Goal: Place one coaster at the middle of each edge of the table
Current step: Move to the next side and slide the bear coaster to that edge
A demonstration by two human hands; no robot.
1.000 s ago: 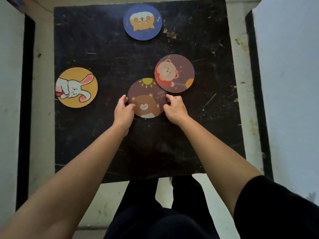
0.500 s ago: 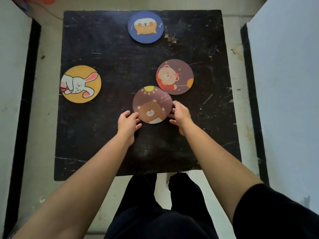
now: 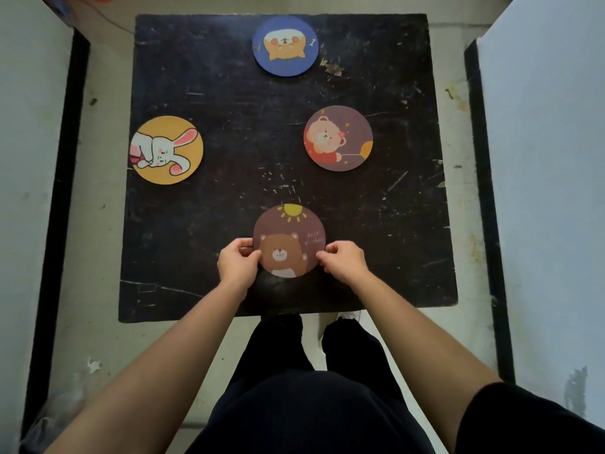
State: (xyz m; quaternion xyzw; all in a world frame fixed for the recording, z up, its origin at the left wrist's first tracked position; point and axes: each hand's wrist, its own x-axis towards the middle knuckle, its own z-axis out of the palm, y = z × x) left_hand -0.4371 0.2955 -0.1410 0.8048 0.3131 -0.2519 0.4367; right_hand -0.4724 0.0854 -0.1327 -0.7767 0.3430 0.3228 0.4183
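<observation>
Black table (image 3: 209,231), square, matt top, badly scuffed w/ pale scratches, took up most of the view. Four flat round coasters on it, thin printed discs: yellow rabbit coaster (image 3: 167,150) at mid left edge, blue dog coaster (image 3: 285,45) at mid far edge, both looked placed. Balloon-bear coaster (image 3: 338,138) sat right of centre, well short of the right edge. Sun-bear coaster (image 3: 289,240) was near the middle of the near edge, pinched by its rim on both sides: left hand (image 3: 236,264) closed on its left rim, right hand (image 3: 344,261) closed on its right. Step in hand, prob: setting this one at the near edge. Next would need letting go, then shifting the balloon-bear one to mid right edge
</observation>
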